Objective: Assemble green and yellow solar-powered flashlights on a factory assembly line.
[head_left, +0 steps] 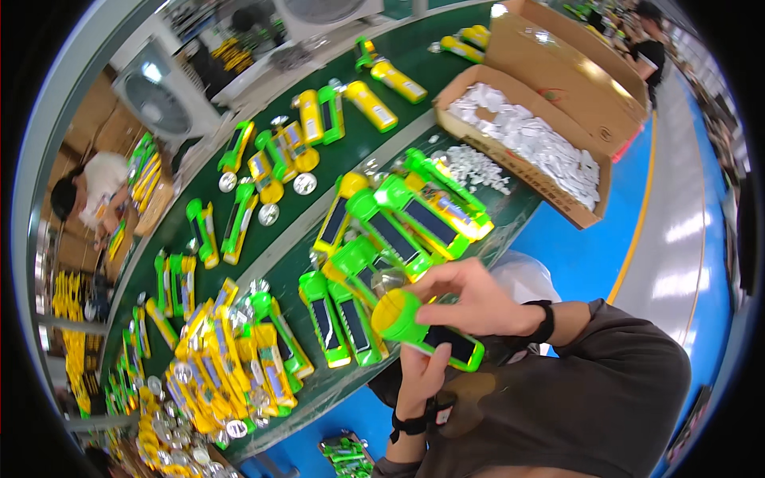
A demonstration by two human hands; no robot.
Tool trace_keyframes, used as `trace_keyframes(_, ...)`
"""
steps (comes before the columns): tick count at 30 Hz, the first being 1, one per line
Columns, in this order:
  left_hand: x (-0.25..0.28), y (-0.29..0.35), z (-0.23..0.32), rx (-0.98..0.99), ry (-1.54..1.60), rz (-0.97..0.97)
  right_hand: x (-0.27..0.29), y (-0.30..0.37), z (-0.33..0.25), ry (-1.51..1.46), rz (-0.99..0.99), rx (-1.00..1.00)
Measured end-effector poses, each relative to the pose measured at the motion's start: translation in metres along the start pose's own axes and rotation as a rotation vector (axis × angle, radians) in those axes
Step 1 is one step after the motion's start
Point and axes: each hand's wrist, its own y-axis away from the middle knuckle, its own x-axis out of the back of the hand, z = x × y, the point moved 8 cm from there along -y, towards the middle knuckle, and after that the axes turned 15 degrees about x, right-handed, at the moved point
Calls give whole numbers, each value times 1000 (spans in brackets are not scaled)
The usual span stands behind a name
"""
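Note:
My left hand is closed around the body of a green flashlight with a yellow head and a dark solar panel. Over the same flashlight, my right hand bends its fingers against the green collar behind the head. A shiny round reflector shows just beyond my right fingertips; whether they touch it I cannot tell. Several green flashlights with dark panels lie close by on the dark green table, and two more rest just left of my hands.
An opened cardboard box of white pieces stands at the far right, beside a heap of small white parts. Yellow flashlight bodies pile up at left. More flashlights lie across the belt. Another person sits opposite.

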Motion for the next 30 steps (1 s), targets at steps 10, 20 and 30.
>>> trace_keyframes(10,7,8,-5,213,322,34,165,-2,20,1399,449,305)
trace_keyframes(20,13,-1,8,149,370,67,222,12,90,1228,449,169)
trace_keyframes(30,14,1,29,152,204,169,179,13,51,403,504,176)
